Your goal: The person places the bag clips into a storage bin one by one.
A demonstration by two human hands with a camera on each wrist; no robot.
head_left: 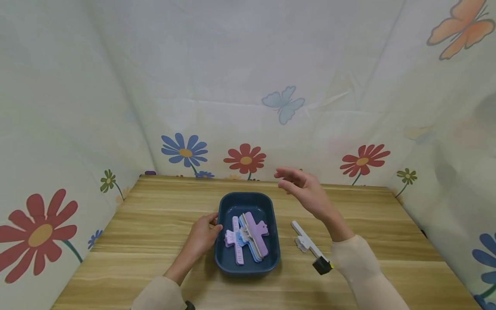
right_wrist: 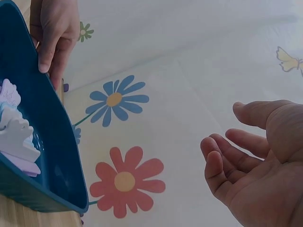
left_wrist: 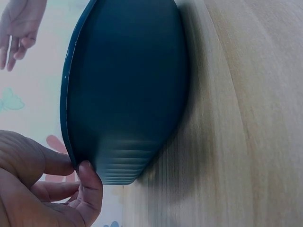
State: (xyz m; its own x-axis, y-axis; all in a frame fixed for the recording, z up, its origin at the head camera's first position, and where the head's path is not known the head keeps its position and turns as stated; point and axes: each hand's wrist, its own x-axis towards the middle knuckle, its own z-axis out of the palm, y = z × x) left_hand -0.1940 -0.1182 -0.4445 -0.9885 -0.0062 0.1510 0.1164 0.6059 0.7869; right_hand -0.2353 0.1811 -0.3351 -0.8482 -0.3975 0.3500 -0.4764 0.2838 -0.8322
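Observation:
My left hand [head_left: 203, 232] pinches the left rim of a dark blue plastic basin [head_left: 248, 269] between thumb and fingers; the left wrist view shows this grip from outside the basin [left_wrist: 128, 80]. Several bag clips lie in the basin: a pale lilac clip [head_left: 237, 252] at the left, and blue, white and purple ones [head_left: 255, 234] overlapping beside it. Raised in the air beyond the basin's right side, my right hand [head_left: 306, 189] holds nothing, its fingers loosely bent and apart from the thumb [right_wrist: 251, 113]. A white bag clip [head_left: 308, 241] lies on the table below it.
The wood-grain table [head_left: 162, 215] carries the basin near its middle. A small black object with a yellow edge [head_left: 322, 265] shows by the right sleeve, over the white clip's near end. Pale cloth walls [head_left: 217, 86] with printed flowers and butterflies enclose the back and sides.

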